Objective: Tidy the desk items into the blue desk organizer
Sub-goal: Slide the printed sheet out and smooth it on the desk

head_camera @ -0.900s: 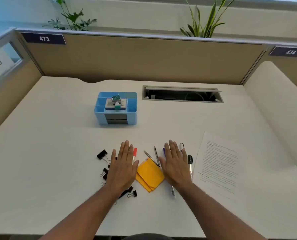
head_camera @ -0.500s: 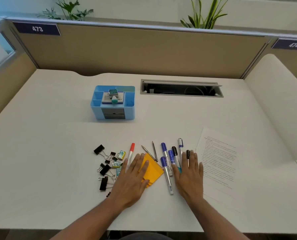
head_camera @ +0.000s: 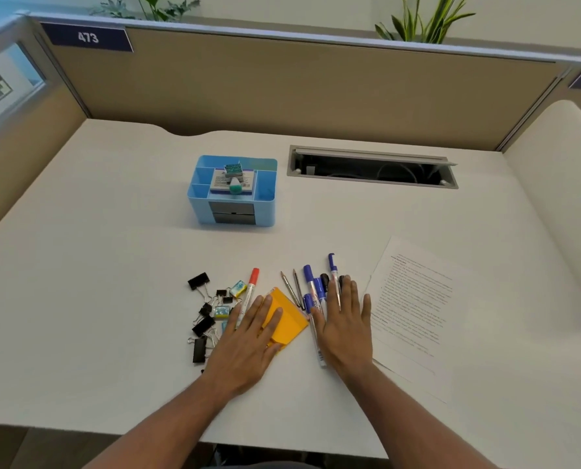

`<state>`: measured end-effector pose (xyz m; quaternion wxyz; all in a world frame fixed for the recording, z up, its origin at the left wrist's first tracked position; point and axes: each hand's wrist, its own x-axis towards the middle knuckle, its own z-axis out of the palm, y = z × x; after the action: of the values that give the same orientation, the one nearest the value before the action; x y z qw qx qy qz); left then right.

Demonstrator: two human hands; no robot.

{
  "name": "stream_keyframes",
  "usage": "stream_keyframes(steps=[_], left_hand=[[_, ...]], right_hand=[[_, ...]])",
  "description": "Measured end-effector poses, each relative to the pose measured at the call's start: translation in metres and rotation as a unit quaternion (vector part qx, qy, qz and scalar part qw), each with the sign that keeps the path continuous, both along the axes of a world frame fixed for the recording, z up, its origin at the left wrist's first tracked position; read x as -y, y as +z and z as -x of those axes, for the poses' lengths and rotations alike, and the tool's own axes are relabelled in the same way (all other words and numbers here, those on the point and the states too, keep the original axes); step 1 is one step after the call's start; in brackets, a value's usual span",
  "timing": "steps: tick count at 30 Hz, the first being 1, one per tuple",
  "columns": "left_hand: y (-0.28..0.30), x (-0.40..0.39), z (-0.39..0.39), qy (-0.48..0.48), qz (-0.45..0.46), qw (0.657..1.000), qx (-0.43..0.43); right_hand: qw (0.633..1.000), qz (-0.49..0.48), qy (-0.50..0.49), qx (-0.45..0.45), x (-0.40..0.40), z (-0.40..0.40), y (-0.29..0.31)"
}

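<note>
While both hands [head_camera: 245, 343] [head_camera: 345, 328] are laid flat, nothing gripped, pens [head_camera: 311, 282], clips [head_camera: 199, 281] and notes [head_camera: 287, 316] are left unsorted outside the organizer [head_camera: 231, 191].

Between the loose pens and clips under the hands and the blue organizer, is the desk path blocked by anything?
Nothing visible blocks it. Bare desk lies between the blue organizer and the markers and binder clips. The left hand and right hand lie flat on the items. The organizer's middle compartment already holds things.
</note>
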<state>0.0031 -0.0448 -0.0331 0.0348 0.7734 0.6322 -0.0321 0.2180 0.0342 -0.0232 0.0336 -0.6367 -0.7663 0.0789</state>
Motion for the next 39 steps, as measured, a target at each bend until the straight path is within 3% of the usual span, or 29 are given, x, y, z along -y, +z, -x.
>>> stream_keyframes(steps=[8,18,28,32,39], left_hand=[[0.002,0.001,0.034,0.019,-0.006,1.0,0.011],[0.006,0.004,0.077,0.009,-0.004,1.0,0.009],[0.029,-0.011,0.062,0.0,-0.051,0.996,0.07],[0.041,-0.037,0.015,-0.062,-0.073,0.99,0.1],[0.038,-0.08,-0.086,-0.185,-0.04,0.975,0.116]], right_hand=[[0.998,0.046,0.046,0.022,-0.012,0.042,0.012],[0.993,0.09,0.067,-0.029,-0.01,0.081,0.012],[0.99,0.075,0.089,-0.075,-0.014,0.062,0.023],[0.995,0.015,0.037,-0.087,-0.007,0.025,0.017],[0.981,-0.066,-0.161,-0.082,0.018,-0.058,0.006]])
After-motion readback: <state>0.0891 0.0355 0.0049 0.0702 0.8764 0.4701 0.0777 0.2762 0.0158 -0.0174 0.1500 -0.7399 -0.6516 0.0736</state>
